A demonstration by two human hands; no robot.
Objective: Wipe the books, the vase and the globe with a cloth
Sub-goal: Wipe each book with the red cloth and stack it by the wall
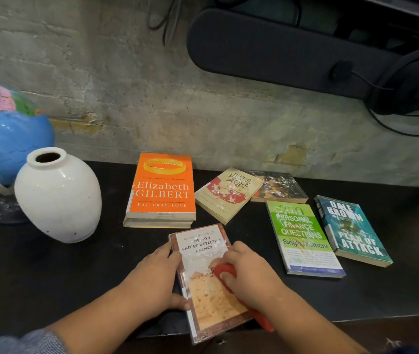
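A plastic-covered paperback (204,297) lies at the front edge of the black table (50,272). My left hand (156,279) grips its left edge, thumb at the spine. My right hand (250,273) holds a red cloth (226,273) pressed on the cover's right side. An orange book (162,186) rests on another book behind. A cream book (228,194), a dark book (278,186), a green book (302,238) and a teal book (351,229) lie to the right. A white vase (59,198) and a blue globe (1,134) stand at the left.
A rough concrete wall (177,111) runs behind the table. A dark soundbar (267,52) and black headphones (412,83) with cables sit at the upper right. The paperback's near end overhangs the table's front edge.
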